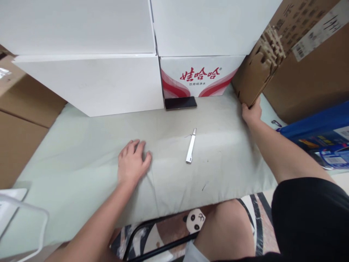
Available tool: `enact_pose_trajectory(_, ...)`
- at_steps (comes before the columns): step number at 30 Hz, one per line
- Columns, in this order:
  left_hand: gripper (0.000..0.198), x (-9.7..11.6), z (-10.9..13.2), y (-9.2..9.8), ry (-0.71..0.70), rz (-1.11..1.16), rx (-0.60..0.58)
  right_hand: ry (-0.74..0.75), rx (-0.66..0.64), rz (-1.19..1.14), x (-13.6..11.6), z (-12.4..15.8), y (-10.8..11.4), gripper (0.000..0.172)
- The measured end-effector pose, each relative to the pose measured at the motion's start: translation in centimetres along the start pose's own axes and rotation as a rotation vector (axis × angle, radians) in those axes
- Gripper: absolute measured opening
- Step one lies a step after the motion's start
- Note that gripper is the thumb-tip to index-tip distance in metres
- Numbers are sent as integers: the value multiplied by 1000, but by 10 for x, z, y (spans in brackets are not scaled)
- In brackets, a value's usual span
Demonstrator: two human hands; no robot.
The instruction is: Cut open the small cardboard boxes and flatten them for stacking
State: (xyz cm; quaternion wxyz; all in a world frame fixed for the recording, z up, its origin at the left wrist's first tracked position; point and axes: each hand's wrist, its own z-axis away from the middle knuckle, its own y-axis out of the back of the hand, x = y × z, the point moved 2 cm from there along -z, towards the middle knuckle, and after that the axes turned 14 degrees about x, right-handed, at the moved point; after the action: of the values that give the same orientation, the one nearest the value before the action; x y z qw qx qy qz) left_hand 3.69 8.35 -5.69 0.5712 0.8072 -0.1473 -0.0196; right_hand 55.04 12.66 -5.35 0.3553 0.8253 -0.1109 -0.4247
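Note:
My left hand (pixel 132 162) rests on the pale green cloth (pixel 106 134) that covers the table, fingers spread and holding nothing. At the right, my right hand (pixel 252 111) is closed around the lower edge of a bundle of flat cardboard pieces (pixel 252 78). These stand upright and tilted between the white boxes and a large brown carton. Between my hands lies a slim white-handled tool with a short metallic tip, like a small knife (pixel 191 147). A dark phone (pixel 180 103) lies flat in front of the box with red lettering (pixel 203 74).
Large white boxes (pixel 89 83) are stacked along the back. A big brown carton (pixel 313 65) stands at the right, with a blue package (pixel 319 125) before it. Brown cartons (pixel 24 134) border the left side. A white curved frame (pixel 40 218) is at the lower left.

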Motion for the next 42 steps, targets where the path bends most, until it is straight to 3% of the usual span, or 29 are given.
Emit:
enact_pose_trajectory(10,52,3,0,2,14,34,13,-110,-87,28,2,-2,16,83)
enact_pose_trajectory(15,51,5,0,4,23,41,11,-111,-112,29,7,-4,27,100)
enact_pose_trajectory(20,52,5,0,6,27,42,4,-91,-103,19,10,-3,36,106)
enact_pose_trajectory(25,53,4,-1,5,26,43,12,-95,-118,38,7,-1,37,103)
enact_pose_trajectory(29,50,5,0,5,22,51,25,-40,-142,35,-7,17,37,81)
enact_pose_trajectory(32,51,5,1,5,22,53,16,135,-212,-39,-30,52,38,67)
enact_pose_trajectory(34,52,5,1,5,22,48,14,290,-298,-114,-51,90,39,57)
enact_pose_trajectory(39,50,4,0,3,17,32,19,663,-587,-334,-115,229,35,37)
enact_pose_trajectory(41,49,4,0,2,15,25,8,926,-698,-420,-140,284,32,40)
enact_pose_trajectory(42,48,4,1,2,12,23,1,986,-725,-434,-150,306,30,42)
